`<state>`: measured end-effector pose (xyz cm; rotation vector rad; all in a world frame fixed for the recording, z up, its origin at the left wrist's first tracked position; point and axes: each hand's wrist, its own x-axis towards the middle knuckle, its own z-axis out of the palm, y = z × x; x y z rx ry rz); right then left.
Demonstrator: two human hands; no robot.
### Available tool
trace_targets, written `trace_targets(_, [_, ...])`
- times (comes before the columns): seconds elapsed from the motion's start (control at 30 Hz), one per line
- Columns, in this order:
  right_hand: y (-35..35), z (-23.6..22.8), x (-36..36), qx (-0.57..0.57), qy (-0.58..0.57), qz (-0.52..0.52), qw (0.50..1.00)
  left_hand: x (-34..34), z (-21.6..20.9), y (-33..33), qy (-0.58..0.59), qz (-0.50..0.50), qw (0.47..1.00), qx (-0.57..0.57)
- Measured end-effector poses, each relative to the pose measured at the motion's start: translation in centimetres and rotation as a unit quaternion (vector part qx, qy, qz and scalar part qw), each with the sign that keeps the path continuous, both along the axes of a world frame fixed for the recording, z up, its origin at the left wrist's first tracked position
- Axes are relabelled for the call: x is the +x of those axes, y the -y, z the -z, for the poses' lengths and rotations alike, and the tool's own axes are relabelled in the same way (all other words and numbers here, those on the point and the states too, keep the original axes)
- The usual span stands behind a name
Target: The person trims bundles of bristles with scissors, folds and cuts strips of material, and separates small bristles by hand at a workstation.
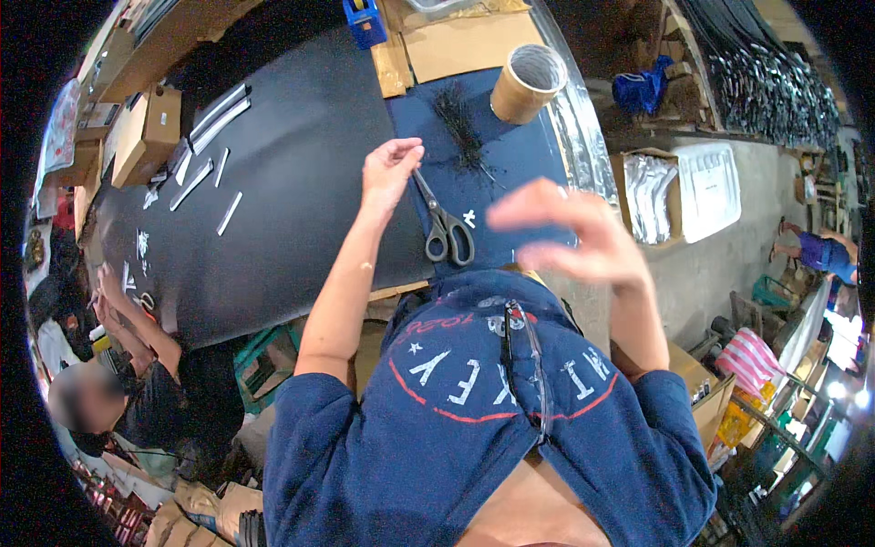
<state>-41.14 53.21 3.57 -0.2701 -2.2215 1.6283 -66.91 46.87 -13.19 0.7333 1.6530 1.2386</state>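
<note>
On the black table [273, 228], the left hand [390, 173] rested with fingertips pinched together just left of the grey-handled scissors [444, 223], grasping nothing I could make out. Nearer and to the right, the right hand [570, 232] hovered blurred, fingers spread and empty. Black ties [460, 132] lay farther off beside a cardboard tube [529, 82].

Grey-handled scissors [444, 223], blades closed, flat on the blue mat [529, 164] beside a black strand bundle [460, 128].
</note>
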Motion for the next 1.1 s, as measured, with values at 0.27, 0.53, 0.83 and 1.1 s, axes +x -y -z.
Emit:
trace_targets(0.27, [3.8,-7.7,1.1,0.127,-0.011,-0.268,0.955,-0.2,0.7,0.7,-0.087,0.014,0.996,0.002])
trace_targets(0.53, [5.1,-8.0,2.5,0.108,-0.046,-0.238,0.964,2.4,0.5,-3.2,-0.136,0.049,0.988,-0.057])
trace_targets(0.83, [4.9,-8.5,3.8,0.025,-0.174,-0.187,0.966,3.1,0.9,-5.1,-0.186,0.142,0.966,-0.106])
trace_targets(1.1, [5.1,-10.3,6.0,-0.266,-0.378,-0.06,0.885,1.8,0.4,-4.0,-0.034,0.12,0.989,-0.075])
